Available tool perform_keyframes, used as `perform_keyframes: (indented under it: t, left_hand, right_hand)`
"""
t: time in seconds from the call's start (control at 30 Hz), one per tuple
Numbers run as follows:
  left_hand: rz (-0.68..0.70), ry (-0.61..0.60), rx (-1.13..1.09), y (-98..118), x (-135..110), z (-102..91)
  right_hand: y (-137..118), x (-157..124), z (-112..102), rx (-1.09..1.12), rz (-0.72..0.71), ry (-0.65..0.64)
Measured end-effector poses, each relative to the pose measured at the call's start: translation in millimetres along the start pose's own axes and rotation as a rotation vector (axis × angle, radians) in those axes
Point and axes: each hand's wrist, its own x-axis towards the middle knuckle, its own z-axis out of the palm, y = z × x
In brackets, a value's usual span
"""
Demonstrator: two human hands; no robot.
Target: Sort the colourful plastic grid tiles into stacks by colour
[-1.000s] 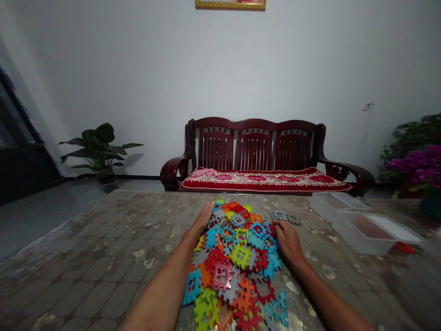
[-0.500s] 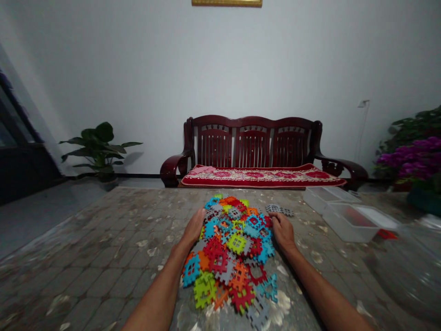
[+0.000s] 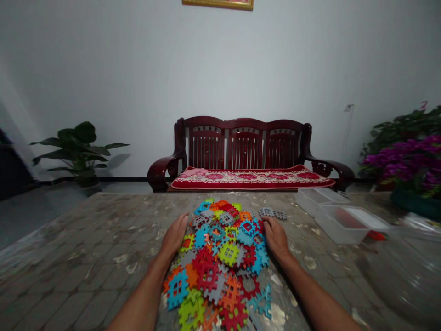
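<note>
A long heap of interlocking plastic tiles (image 3: 220,248) in red, orange, lime, blue and grey lies on the table before me, many with window-like cutouts. My left hand (image 3: 175,235) rests beside the heap's left edge, fingers stretched forward and holding nothing. Along the right edge, my right hand (image 3: 276,235) lies against the tiles, its fingers extended and loosely bent. Just beyond those fingertips are a few grey tiles (image 3: 272,213), apart from the heap. Tiles in the lower layers are hidden by those on top.
Clear plastic boxes (image 3: 339,225) stand on the patterned tablecloth (image 3: 113,248) to the right. Nearer me is a large transparent container (image 3: 403,271). Purple flowers (image 3: 409,158) rise behind them. A wooden bench (image 3: 244,142) stands past the table, and a leafy plant (image 3: 81,151) at left.
The view has turned a little to the right, so everything sits further left. My left hand has drawn slightly away from the heap's left side. The right hand stays at the heap's edge.
</note>
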Motion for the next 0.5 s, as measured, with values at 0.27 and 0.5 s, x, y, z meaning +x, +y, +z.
perform_keyframes:
  t: [0.27, 0.5]
  left_hand:
    - [-0.013, -0.02, 0.103, 4, 3, 2.6]
    - [-0.016, -0.038, 0.103, 6, 3, -0.2]
  right_hand:
    - [-9, -6, 2, 0.024, -0.107, -0.17]
    - [8, 5, -13, 0.024, -0.07, 0.01]
